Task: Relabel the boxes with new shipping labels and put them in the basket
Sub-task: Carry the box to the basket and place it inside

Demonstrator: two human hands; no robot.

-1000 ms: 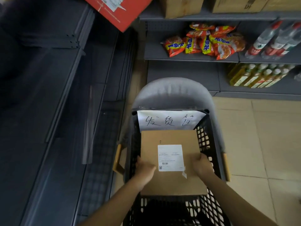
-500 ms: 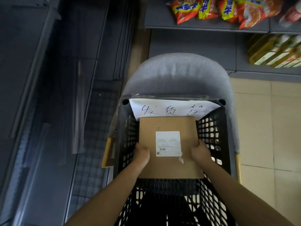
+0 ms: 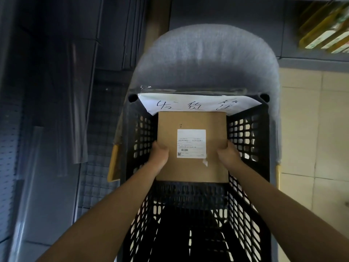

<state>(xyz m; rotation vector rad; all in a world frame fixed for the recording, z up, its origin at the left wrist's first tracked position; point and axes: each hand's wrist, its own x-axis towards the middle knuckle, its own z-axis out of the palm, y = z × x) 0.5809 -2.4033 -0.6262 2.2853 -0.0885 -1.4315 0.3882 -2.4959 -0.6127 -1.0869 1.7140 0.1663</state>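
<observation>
Box (image 3: 192,120): flat, square, plain brown cardboard, top face up, at the centre of the frame inside the basket (image 3: 249,133), its far edge just under the paper sign. Whether it rests on the basket floor or hangs in the hands cannot be told. Label (image 3: 191,143): white rectangle stuck near the middle of the top face, upright to the viewer, with fine printed lines, a small barcode and a square code at its lower left; text too small to read. A small white scrap or torn patch shows on the cardboard just below the label's lower right corner, and a tiny dark mark sits above its upper left corner. Left hand (image 3: 160,153): grips the box's left edge, thumb on top, fingers curled under and out of sight. Right hand (image 3: 227,154): grips the right edge in the same way, thumb on top. Basket: black plastic, lattice walls, occupying the centre and lower frame. Sign (image 3: 198,104): white paper with handwritten characters, fixed across the basket's far rim. Chair (image 3: 205,53): grey fabric, curved back in the upper centre, with the basket in front of it. Bottles (image 3: 326,33): yellow, blurred, on a shelf at the upper right. Floor (image 3: 306,140): pale tiles at the right.
</observation>
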